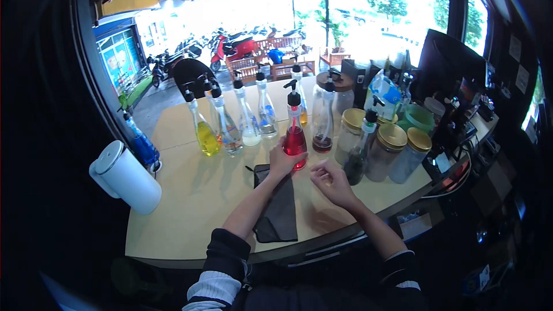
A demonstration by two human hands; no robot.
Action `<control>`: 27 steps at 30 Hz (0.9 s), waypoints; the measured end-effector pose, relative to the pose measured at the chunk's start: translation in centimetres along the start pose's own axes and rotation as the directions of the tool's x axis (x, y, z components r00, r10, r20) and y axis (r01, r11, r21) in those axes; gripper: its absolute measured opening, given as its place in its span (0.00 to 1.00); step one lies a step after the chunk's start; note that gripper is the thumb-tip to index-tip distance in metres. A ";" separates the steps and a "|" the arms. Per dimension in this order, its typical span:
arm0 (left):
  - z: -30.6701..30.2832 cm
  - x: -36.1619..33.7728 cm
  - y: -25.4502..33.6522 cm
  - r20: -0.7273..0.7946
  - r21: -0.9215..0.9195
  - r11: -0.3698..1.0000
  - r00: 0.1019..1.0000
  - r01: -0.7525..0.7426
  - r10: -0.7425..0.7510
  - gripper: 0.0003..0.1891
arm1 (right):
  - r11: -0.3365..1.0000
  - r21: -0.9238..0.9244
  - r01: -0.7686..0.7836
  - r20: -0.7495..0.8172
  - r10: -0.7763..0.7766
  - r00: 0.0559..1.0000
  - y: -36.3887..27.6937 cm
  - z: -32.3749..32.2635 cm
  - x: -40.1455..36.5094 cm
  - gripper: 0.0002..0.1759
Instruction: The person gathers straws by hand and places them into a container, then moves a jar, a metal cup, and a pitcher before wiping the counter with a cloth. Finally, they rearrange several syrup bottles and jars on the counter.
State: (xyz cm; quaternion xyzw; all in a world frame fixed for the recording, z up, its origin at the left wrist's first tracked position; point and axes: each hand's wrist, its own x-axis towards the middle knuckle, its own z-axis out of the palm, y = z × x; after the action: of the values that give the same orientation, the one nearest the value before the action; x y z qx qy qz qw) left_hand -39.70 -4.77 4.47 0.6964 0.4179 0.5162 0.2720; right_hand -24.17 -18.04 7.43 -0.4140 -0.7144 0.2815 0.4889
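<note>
My left hand (282, 162) is closed round the lower part of a pump bottle of red syrup (295, 137), which stands upright on the table with its black pump on top. To the right of that bottle, my right hand (333, 182) hovers just above the table with its fingers curled in, and nothing shows in them. A dark folded cloth (277, 212) lies below my left wrist. Behind my right hand stands a pump bottle with a little dark liquid (323, 138). Close on its right is a dark-filled pump bottle (358, 158).
Several pump bottles, one with yellow liquid (207, 137), stand in a group at the back left. Jars with gold lids (391, 136) crowd the right side. A white jug (133, 181) and a blue spray bottle (141, 141) are at the left edge of the table (190, 219).
</note>
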 end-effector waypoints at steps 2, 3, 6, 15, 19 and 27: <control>-2.1 -0.4 -0.1 -0.024 0.037 0.999 1.000 0.001 0.000 0.38 | 1.000 0.012 -0.013 -0.051 0.014 0.999 -0.2 1.1 1.5 0.17; -3.2 -0.6 -0.1 -0.031 0.015 1.000 1.000 -0.005 0.005 0.37 | 1.000 -0.008 0.011 -0.091 -0.011 0.996 0.2 2.0 2.5 0.20; -7.5 -1.9 0.8 -0.062 -0.021 1.000 0.998 -0.002 0.000 0.35 | 0.998 -0.053 0.016 -0.065 -0.019 0.998 0.6 5.4 5.8 0.30; -20.6 -6.2 0.7 -0.298 0.205 0.962 0.947 0.183 -0.117 0.28 | 0.983 0.153 0.098 0.085 -0.112 0.990 -4.7 20.6 12.7 0.35; -25.6 -7.1 -0.3 -0.355 0.228 0.922 0.909 0.313 -0.220 0.26 | 0.983 0.126 0.136 0.112 -0.150 0.982 -5.9 26.1 14.3 0.33; -33.0 -10.1 -7.5 -0.247 0.267 0.929 0.950 0.257 -0.192 0.37 | 0.991 0.071 0.109 0.175 -0.120 0.977 -5.4 33.7 20.8 0.36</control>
State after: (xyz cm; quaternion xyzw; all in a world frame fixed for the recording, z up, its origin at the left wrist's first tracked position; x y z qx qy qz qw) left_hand -74.37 -11.51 3.97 0.6161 0.5948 0.4859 0.1749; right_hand -60.98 -2.59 9.24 -0.3301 -0.7692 0.3104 0.4506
